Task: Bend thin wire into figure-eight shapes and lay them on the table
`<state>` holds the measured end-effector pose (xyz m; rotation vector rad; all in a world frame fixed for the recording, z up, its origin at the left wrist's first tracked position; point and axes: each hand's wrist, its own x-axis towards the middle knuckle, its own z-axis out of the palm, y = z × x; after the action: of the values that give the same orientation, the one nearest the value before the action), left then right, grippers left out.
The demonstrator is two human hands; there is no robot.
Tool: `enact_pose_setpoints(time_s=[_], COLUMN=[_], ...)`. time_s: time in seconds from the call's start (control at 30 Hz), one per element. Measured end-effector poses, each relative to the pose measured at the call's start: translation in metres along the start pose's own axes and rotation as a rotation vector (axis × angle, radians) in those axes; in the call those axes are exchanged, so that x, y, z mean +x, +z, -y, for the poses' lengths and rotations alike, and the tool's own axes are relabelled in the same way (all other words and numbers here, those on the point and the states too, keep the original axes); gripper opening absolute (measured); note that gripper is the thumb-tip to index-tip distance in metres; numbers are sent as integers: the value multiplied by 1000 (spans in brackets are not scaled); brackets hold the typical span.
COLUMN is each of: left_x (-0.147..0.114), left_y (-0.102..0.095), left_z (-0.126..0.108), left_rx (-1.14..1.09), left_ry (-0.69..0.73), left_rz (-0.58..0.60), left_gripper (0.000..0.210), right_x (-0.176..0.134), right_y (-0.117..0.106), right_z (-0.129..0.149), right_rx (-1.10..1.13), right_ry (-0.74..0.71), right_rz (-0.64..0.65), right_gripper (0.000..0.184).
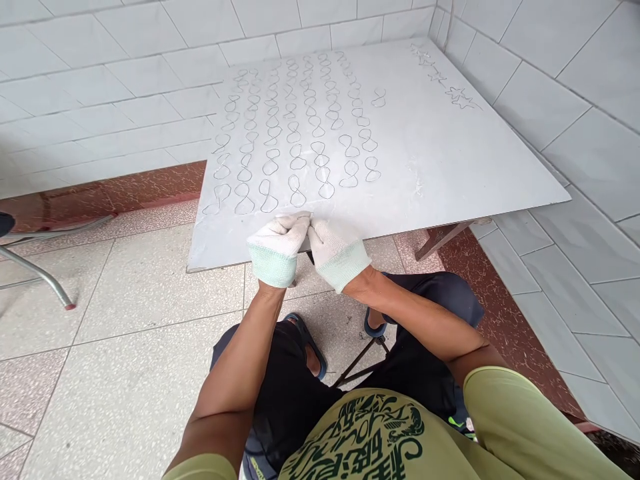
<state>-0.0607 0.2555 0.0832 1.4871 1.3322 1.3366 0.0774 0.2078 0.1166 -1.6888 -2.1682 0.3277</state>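
Observation:
Both my hands wear white knit gloves with pale green cuffs and meet at the near edge of a white board [450, 173]. My left hand [280, 240] is closed, thumb and fingers pressed together. Against its fingertips, my right hand [336, 247] is closed in a pinch too. Whatever sits between the fingertips is too small or hidden to make out. Just beyond the hands, thin wire figure-eights lie in rows on the board; the nearest are one wire figure-eight [298, 203] and another figure-eight [326, 195].
Star-shaped wire pieces [463, 98] lie at the board's far right. A lone figure-eight [379, 103] sits apart from the rows. Tiled walls [150, 80] border the board behind and at right. A metal chair leg [50, 283] stands on the floor at left.

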Motion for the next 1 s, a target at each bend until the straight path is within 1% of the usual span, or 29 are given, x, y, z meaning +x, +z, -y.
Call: enact_pose_setpoints(time_s=[0.17, 0.37, 0.43, 0.53, 0.6, 0.67, 0.73, 0.83, 1.0], left_x=[0, 2, 5, 10, 13, 15, 17, 18, 22], left_y=[1, -1, -1, -1, 0, 0, -2, -9, -22], left_z=[2, 6, 3, -3, -5, -5, -5, -5, -15], left_rx=[14, -48, -89, -202, -276, -294, -261, -182, -17], left_ry=[14, -36, -84, -141, -132, -111, -116, -132, -141], left_rz=[1, 25, 56, 144, 186, 191, 194, 216, 275], left_gripper=[17, 18, 23, 28, 32, 35, 35, 40, 39], right_x=[1, 4, 4, 4, 3, 1, 0, 0, 0], right_y=[-3, -2, 0, 2, 2, 2, 2, 4, 7], right_z=[2, 1, -2, -8, -12, -15, -16, -16, -14], right_rx=[3, 9, 18, 38, 42, 44, 87, 170, 167], right_ry=[3, -6, 5, 25, 17, -7, -1, 58, 83], right_rz=[22, 40, 14, -23, -38, -47, -58, -75, -68], right_gripper=[41, 39, 42, 50, 53, 53, 52, 50, 44])
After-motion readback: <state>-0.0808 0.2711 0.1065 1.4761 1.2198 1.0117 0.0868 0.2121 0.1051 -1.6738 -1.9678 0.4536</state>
